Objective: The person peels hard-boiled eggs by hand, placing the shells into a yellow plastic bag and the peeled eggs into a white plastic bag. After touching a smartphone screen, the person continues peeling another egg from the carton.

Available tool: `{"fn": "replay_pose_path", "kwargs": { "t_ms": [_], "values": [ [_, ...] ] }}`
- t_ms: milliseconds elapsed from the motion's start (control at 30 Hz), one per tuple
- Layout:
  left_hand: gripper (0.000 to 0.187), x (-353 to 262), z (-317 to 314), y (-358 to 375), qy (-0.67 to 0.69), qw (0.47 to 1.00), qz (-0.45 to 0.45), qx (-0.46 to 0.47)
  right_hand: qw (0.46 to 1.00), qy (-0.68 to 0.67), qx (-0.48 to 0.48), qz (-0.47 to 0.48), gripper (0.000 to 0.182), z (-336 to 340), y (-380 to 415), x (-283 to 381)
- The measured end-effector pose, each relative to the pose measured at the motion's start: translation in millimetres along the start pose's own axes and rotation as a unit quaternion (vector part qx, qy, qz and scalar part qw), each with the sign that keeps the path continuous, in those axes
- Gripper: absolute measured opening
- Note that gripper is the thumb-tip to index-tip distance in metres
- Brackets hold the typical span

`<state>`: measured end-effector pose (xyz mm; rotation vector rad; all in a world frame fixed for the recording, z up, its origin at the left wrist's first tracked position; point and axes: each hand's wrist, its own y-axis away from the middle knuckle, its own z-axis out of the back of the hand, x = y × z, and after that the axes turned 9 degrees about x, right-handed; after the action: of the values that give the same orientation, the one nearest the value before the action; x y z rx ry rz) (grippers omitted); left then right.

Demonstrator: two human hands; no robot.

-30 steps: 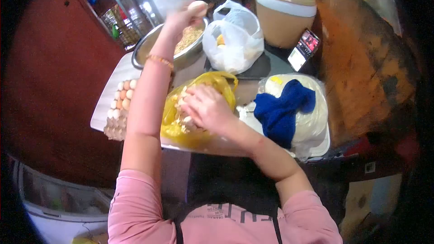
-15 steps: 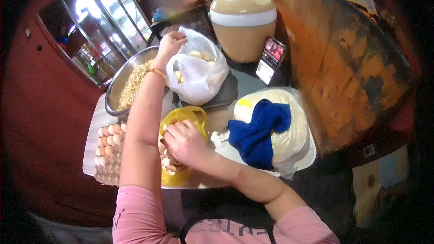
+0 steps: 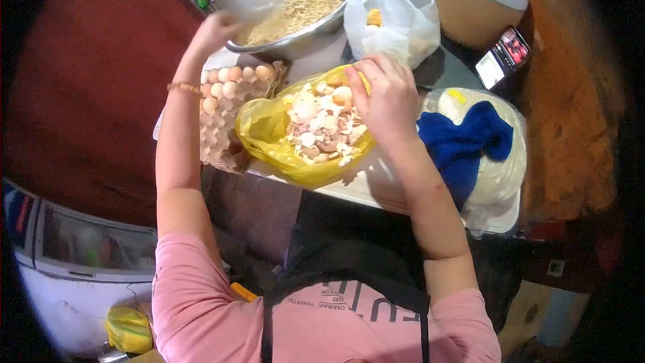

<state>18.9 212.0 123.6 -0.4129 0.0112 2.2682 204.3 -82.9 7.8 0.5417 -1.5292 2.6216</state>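
Dark red wall [image 3: 87, 81] flanks a crowded pale tabletop [image 3: 326, 60], where your right hand [image 3: 386, 91] works the far right edge of a yellow bag [image 3: 262, 128], thumb and bent fingers pinching what appears to be its plastic rim. Broken eggshells [image 3: 322, 131] lie heaped inside the bag, left of that hand and nearer to you. Half a second ago the same hand covered the shells; its shift to the rim leaves the heap uncovered and, by all appearances, turns the work from the contents to the bag itself. Your left hand [image 3: 216, 32], moments ago at the rim of a white bag [image 3: 390, 37], has swung left to the near side of a steel bowl [image 3: 295, 46] of pale flakes [image 3: 306, 17]. Its fingertips blur, so whether they are spread, pressed together or pinching something cannot be told; the move sets it well apart from the white bag. Closer to you than the left hand sits a carton [image 3: 215, 136], eggs [image 3: 230, 89] in its far rows. Right of your right hand, a blue cloth [image 3: 450, 148] drapes a plastic-wrapped pale mass [image 3: 507, 161]; beyond, a phone [image 3: 504, 60] tilts near a tan container [image 3: 480, 3].
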Motion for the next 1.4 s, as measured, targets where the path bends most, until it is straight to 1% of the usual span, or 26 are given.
{"fn": "replay_pose_path", "kwargs": {
  "t_ms": [33, 67, 100, 133, 167, 233, 300, 333, 400, 533, 633, 700, 767, 833, 900, 967, 1000, 1033, 1067, 1100, 1133, 1233, 1267, 1333, 1367, 1400],
  "values": [
    [0.031, 24, -5, 14, 0.028, 0.997, 0.033, 0.067, 1.000, -0.003, -0.001, 0.005, 0.014, -1, 0, 1],
    [0.030, 38, -12, 29, 0.018, 0.995, 0.009, 0.099, 1.000, -0.009, 0.005, 0.010, 0.014, -3, 1, 2],
    [0.035, 57, -31, 38, 0.112, 0.985, 0.104, 0.084, 1.000, -0.014, 0.010, 0.013, 0.014, -7, 1, 3],
    [0.044, 48, -39, 50, 0.083, 0.984, 0.125, 0.100, 1.000, -0.015, 0.007, 0.017, 0.014, -9, 1, 4],
    [0.050, 60, -57, 52, 0.085, 0.987, 0.106, 0.084, 1.000, -0.016, 0.006, 0.021, 0.013, -12, 1, 4],
    [0.052, 45, -85, 51, 0.133, 0.982, 0.117, 0.073, 1.000, -0.012, 0.007, 0.028, 0.012, -15, 3, 3],
    [0.049, 34, -107, 43, 0.022, 0.996, 0.077, 0.030, 1.000, -0.004, 0.001, 0.021, 0.010, -15, 4, -3],
    [0.049, 31, -114, 41, 0.028, 0.997, 0.073, 0.029, 1.000, 0.003, 0.003, 0.023, 0.010, -15, 5, -8],
    [0.051, 25, -124, 38, -0.181, 0.981, 0.054, -0.045, 0.999, 0.013, -0.008, 0.038, 0.010, -12, 5, -19],
    [0.050, 22, -118, 34, -0.133, 0.989, 0.052, -0.041, 0.999, 0.019, -0.022, 0.026, 0.010, -4, 2, -26],
    [0.045, 25, -120, 33, -0.101, 0.989, 0.089, -0.061, 0.999, -0.002, -0.034, 0.020, 0.009, 3, -1, -26],
    [0.042, 30, -125, 37, -0.022, 0.989, 0.062, -0.132, 0.999, -0.007, -0.043, 0.007, 0.009, 7, -2, -24],
    [0.049, -5, -113, 54, -0.013, 0.987, 0.040, -0.156, 0.998, -0.016, -0.055, 0.003, 0.008, 12, -3, -24],
    [0.049, -67, -96, 89, 0.108, 0.958, -0.034, -0.265, 0.997, -0.025, -0.070, -0.003, 0.008, 18, -6, -24],
    [0.050, -129, -95, 133, 0.180, 0.937, -0.086, -0.286, 0.995, -0.060, -0.076, -0.010, 0.007, 22, -8, -20],
    [0.043, -157, -122, 170, 0.078, 0.894, -0.259, -0.356, 0.994, -0.077, -0.081, -0.012, 0.007, 27, -10, -15],
    [0.044, -180, -130, 183, 0.052, 0.878, -0.360, -0.311, 0.992, -0.088, -0.087, -0.014, 0.007, 28, -11, -14],
    [0.043, -170, -173, 195, 0.055, 0.924, -0.327, -0.191, 0.992, -0.090, -0.087, -0.012, 0.007, 29, -11, -15],
    [0.047, -175, -206, 207, 0.011, 0.943, -0.318, -0.100, 0.991, -0.099, -0.089, -0.019, 0.008, 30, -11, -17],
    [0.051, -187, -213, 213, -0.033, 0.951, -0.307, -0.008, 0.990, -0.106, -0.090, -0.026, 0.008, 31, -11, -17],
    [0.051, -186, -212, 213, -0.032, 0.951, -0.306, -0.011, 0.989, -0.112, -0.084, -0.036, 0.009, 33, -11, -15],
    [0.045, -184, -180, 206, 0.063, 0.958, -0.272, -0.063, 0.980, -0.182, -0.055, -0.059, 0.010, 31, -9, -11],
    [0.043, -182, -170, 200, 0.216, 0.951, -0.216, -0.049, 0.980, -0.182, -0.053, -0.059, 0.010, 27, -10, -9],
    [0.041, -171, -151, 189, 0.453, 0.883, -0.122, -0.018, 0.952, -0.297, 0.064, -0.041, 0.013, 18, -7, -8],
    [0.040, -164, -144, 182, 0.540, 0.837, -0.089, -0.002, 0.952, -0.295, 0.065, -0.045, 0.013, 16, -5, -5],
    [0.039, -151, -146, 173, 0.600, 0.797, -0.067, -0.008, 0.938, -0.326, 0.107, -0.045, 0.015, 14, -4, -3]
  ]
}}
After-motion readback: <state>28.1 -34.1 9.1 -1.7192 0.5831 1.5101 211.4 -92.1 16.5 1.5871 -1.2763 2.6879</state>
